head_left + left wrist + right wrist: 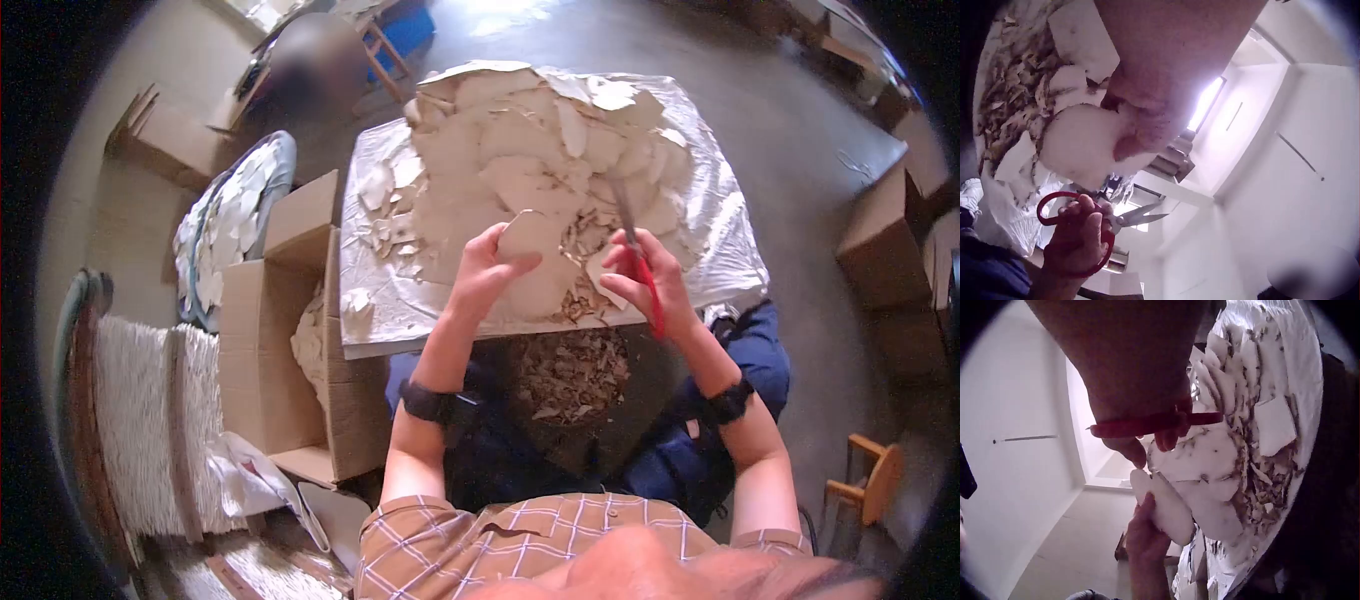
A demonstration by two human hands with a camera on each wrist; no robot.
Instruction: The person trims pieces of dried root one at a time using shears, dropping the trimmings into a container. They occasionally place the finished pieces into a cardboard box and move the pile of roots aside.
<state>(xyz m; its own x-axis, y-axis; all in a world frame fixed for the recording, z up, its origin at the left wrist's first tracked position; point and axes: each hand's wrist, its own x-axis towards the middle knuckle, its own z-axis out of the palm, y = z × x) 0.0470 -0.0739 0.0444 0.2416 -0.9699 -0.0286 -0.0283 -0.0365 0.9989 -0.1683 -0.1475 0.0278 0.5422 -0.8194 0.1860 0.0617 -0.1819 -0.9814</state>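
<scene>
My left hand [482, 268] pinches a flat, off-white rounded slice [528, 236] between thumb and fingers, holding it up over the table's near side. In the right wrist view the slice [1169, 512] has a small notch at its upper edge. My right hand [662, 285] grips red-handled scissors [1138, 217], fingers through the loops. Their blades are parted in the left wrist view, beside the slice rather than on it. Beyond both hands lies a broad heap of similar slices [480, 120]. Brownish trimmings [588, 238] are strewn between the hands.
A silvery sheet [725, 220] covers the table. Beneath its near edge, between the knees, is a mass of brown scraps [570, 375]. An open cardboard box [270, 350] stands at the left, near a round tray of slices [235, 220]. At right are cartons [880, 230] and a wooden stool [870, 480].
</scene>
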